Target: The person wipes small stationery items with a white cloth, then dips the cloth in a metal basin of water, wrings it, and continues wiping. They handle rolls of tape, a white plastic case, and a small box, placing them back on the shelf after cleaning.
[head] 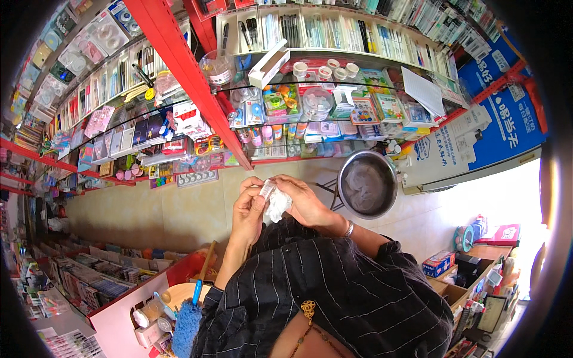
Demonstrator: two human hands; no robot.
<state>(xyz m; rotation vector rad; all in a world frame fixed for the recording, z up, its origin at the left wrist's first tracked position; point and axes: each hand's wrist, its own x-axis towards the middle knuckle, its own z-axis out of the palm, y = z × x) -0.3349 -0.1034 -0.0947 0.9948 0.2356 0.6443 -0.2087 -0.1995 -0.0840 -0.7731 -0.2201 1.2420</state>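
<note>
My left hand (247, 209) pinches a small clear plastic piece (267, 189) between thumb and fingers. Against it, my right hand (305, 201) holds a crumpled white tissue or cloth (278, 205), with the thumb near the clear piece. Both hands meet in front of my body, above the tiled floor. What exactly the clear piece is, I cannot tell. To the right of my hands stands a round steel basin (388, 172) with a crumpled clear plastic bag (361, 183) inside.
Ahead, red-framed shelves (235, 134) carry pens, tape rolls (325, 72) and a leaning open white box (269, 65). A blue fluffy duster (188, 326) is at lower left, near a book display (103, 277). A wooden drawer unit (452, 291) stands at right.
</note>
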